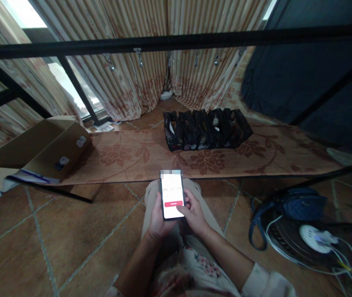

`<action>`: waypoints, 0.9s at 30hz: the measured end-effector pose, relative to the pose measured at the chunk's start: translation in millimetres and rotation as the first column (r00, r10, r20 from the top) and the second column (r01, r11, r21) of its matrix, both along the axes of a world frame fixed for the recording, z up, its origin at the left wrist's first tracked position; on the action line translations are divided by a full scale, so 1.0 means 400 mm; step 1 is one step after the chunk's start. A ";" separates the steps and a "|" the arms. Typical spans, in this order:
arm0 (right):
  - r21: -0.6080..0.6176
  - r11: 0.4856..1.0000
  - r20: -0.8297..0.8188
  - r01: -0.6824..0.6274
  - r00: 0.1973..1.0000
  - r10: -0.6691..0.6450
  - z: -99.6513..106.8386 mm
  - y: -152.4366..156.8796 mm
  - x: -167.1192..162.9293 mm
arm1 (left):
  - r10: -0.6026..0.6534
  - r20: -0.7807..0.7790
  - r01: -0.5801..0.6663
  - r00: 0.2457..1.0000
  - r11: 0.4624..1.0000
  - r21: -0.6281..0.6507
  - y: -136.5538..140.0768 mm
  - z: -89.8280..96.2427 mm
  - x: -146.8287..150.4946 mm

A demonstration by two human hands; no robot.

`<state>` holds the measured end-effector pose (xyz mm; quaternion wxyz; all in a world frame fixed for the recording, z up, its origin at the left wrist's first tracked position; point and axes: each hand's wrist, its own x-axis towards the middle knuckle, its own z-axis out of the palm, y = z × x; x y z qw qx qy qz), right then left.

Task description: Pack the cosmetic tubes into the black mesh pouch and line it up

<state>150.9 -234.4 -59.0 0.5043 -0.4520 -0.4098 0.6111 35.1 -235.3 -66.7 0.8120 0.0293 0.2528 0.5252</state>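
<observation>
Head view: phone (172,197) points top-end forward, long axis running fore-and-aft

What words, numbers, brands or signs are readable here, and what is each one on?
"00 22 19", on the smartphone screen; the separators and the last digit are not quite clear.
Red button on that screen: lettering too small to read; the strip along the screen's top is pixelated.
Cardboard box stickers: too blurred to read.
Printed paper on the floor: too blurred to read.

Striped curtains (138,20), bright window (76,84), brown tile floor (79,231).
</observation>
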 end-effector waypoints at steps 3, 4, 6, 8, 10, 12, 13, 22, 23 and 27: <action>0.004 1.000 -0.005 -0.013 1.000 0.013 0.002 -0.001 0.000 | 0.002 -0.012 -0.002 1.000 1.000 -0.009 0.000 0.004 0.001; 0.005 1.000 -0.005 -0.016 1.000 0.016 0.002 -0.002 0.000 | 0.003 -0.018 -0.004 1.000 1.000 -0.011 0.000 0.005 0.001; 0.005 1.000 -0.005 -0.014 1.000 0.014 0.003 -0.002 -0.001 | 0.006 -0.027 -0.006 1.000 1.000 -0.015 0.001 0.007 0.002; 0.006 1.000 -0.008 -0.007 1.000 0.007 0.003 -0.003 -0.001 | 0.005 -0.031 -0.005 1.000 1.000 -0.018 0.001 0.007 0.003; 0.007 1.000 -0.016 -0.003 1.000 0.004 0.002 -0.003 0.000 | 0.008 -0.033 -0.009 0.999 1.000 -0.015 0.002 0.008 0.004; 0.010 1.000 -0.021 -0.007 1.000 0.007 0.000 -0.003 0.000 | 0.007 -0.036 -0.008 0.999 1.000 -0.009 0.002 0.008 0.004; 0.011 1.000 -0.021 -0.010 1.000 0.010 -0.001 -0.003 0.000 | 0.004 -0.038 -0.004 0.999 1.000 -0.006 0.002 0.008 0.004; 0.014 1.000 -0.008 -0.015 1.000 0.015 -0.002 -0.002 -0.001 | -0.012 -0.096 0.014 0.995 1.000 0.024 0.002 0.004 0.003; 0.016 1.000 -0.006 -0.010 1.000 0.010 0.000 -0.002 -0.001 | -0.014 -0.103 0.017 0.995 1.000 0.024 0.002 0.004 0.003; 0.020 1.000 -0.005 -0.005 1.000 0.005 0.004 -0.002 -0.001 | -0.013 -0.134 0.016 0.991 1.000 0.016 0.001 0.005 0.003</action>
